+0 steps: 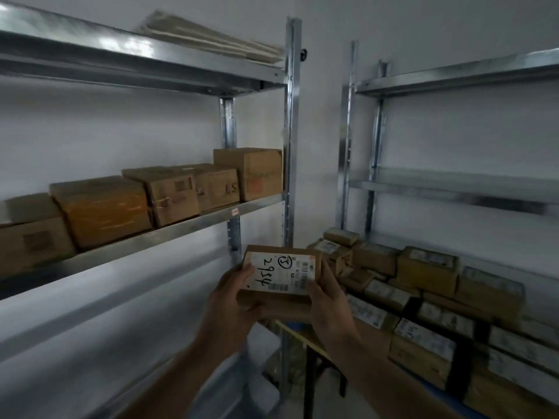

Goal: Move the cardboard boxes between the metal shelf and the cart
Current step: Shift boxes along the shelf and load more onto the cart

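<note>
Currently left grip [233, 297] and right grip [326, 300] clasp the box [281, 273]; a slack hold could drop it before the ten-o'clock metal shelf [181, 227].

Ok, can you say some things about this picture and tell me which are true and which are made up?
1. The left hand and the right hand both hold one small box. True.
2. The small box has a white label with handwriting on it. True.
3. The metal shelf on the left has no boxes on it. False: a row of boxes stands on it.
4. The small box rests on the pile of boxes at the right. False: the hands hold it up in the air.
</note>
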The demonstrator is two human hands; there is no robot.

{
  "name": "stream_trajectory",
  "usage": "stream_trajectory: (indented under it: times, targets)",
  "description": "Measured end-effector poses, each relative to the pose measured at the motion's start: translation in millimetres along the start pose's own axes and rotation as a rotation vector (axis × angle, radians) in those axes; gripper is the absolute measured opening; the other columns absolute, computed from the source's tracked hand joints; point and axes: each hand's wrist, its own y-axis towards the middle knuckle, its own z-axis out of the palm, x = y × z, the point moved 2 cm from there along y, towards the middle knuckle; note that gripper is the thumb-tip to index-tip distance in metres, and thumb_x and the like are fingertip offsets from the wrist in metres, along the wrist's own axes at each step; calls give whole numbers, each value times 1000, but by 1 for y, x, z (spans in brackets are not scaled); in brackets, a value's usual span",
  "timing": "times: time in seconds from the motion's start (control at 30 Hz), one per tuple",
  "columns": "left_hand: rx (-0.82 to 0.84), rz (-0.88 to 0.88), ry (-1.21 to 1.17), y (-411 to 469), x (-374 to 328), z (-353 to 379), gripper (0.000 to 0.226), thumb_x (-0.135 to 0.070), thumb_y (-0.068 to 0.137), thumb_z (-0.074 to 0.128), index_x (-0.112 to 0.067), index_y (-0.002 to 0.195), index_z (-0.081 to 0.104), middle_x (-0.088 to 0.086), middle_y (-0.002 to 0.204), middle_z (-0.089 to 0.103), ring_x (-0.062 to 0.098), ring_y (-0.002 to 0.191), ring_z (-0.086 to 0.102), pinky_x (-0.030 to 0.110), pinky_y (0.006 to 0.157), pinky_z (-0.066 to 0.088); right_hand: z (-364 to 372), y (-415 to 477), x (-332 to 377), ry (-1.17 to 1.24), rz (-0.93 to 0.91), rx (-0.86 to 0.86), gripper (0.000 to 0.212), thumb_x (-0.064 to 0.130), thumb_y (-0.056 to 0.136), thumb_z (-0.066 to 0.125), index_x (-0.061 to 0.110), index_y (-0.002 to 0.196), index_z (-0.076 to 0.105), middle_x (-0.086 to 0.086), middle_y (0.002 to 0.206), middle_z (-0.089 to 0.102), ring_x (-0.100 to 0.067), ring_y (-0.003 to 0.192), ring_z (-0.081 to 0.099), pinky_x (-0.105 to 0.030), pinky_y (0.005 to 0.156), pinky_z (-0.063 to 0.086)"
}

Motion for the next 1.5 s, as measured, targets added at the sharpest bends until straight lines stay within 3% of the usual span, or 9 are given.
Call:
stream_trajectory:
  times: [0.1,0.23,0.37,0.5,0.7,0.8,1.07,1.3,1.5]
  targets:
    - [67,-3,-99,24,2,43,70,3,73,80,-10,136,52,-2,138,48,12,124,52,26,99,50,-27,17,-10,-80,0,-73,70,47,85,57,65,143,22,17,132,60,-15,116,60,-48,100,50]
    - [162,31,-153,59,16,96,68,1,77,77,-11,138,49,-10,135,43,11,124,51,26,101,49,-57,50,-27,-157,22,-131,91,53,62,69,86,118,5,18,129,58,-18,118,59,-48,99,51]
    - [232,60,-135,104,35,141,64,-5,81,75,-14,139,50,-13,132,44,5,121,47,4,96,36,-78,90,-38,-209,10,-113,88,31,65,82,67,131,36,15,124,65,-11,116,62,-39,95,54]
    - [365,97,-164,148,56,182,63,-6,86,70,-19,143,46,-2,143,50,11,129,48,28,105,45,-97,131,-50,-357,104,-172,105,5,76,76,38,156,16,8,142,47,-17,127,51,-38,92,57]
    - [511,124,-146,195,73,230,64,-5,89,65,-26,145,43,-3,143,50,13,126,51,30,100,48,-117,170,-65,-467,188,-318,97,-2,81,65,36,156,17,3,136,50,-12,91,64,-30,66,61]
    - [572,141,-136,210,83,250,61,-6,91,62,-25,145,42,-5,144,48,12,129,47,23,101,42,-124,184,-74,-515,194,-363,88,0,86,63,34,156,21,6,127,49,-11,84,64,-22,57,57]
    - [661,194,-46,244,103,309,62,3,86,63,-23,141,49,3,136,50,20,125,49,37,104,45,-146,230,-106,-550,282,-463,79,0,87,58,34,153,31,1,132,57,-11,70,61,-13,44,43]
    - [631,303,161,275,107,352,56,-6,88,62,-23,140,49,0,128,55,21,122,45,37,100,42,-173,279,-131,-540,357,-486,82,-1,82,59,38,150,34,7,120,63,-22,72,70,-45,59,59]
    - [660,346,294,293,109,387,55,-14,89,60,-28,141,47,-2,126,56,21,122,39,38,105,35,-199,309,-153,-539,412,-482,83,-1,83,58,42,150,33,5,138,56,-30,62,67,-39,49,53]
